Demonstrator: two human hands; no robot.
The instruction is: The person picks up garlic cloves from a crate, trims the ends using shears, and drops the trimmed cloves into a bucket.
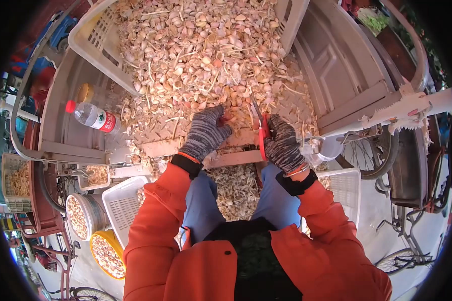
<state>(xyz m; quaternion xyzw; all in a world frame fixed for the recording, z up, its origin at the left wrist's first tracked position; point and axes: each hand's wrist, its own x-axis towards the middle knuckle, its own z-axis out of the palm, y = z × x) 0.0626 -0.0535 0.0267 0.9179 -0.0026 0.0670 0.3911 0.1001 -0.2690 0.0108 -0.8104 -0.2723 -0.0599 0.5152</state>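
Observation:
My left hand (206,131), in a grey striped knit glove, is closed at the front edge of a big heap of garlic cloves (201,55). A pinkish bit that looks like a garlic clove (227,118) shows at its fingertips, partly hidden by the fingers. Red-handled scissors (262,134) are gripped in my right hand (282,143), which wears a matching glove. Their metal blades point up and away, over the cloves, to the right of my left hand. Loose skins and dry stems lie among the cloves around both hands.
The heap spreads over a metal cart bed (155,133) with raised side walls. A white plastic basket (105,60) lies tipped at its left. A red-capped bottle (93,116) rests nearby. Below stand a white bucket (89,215), a yellow tub (119,246) and white crates (123,200).

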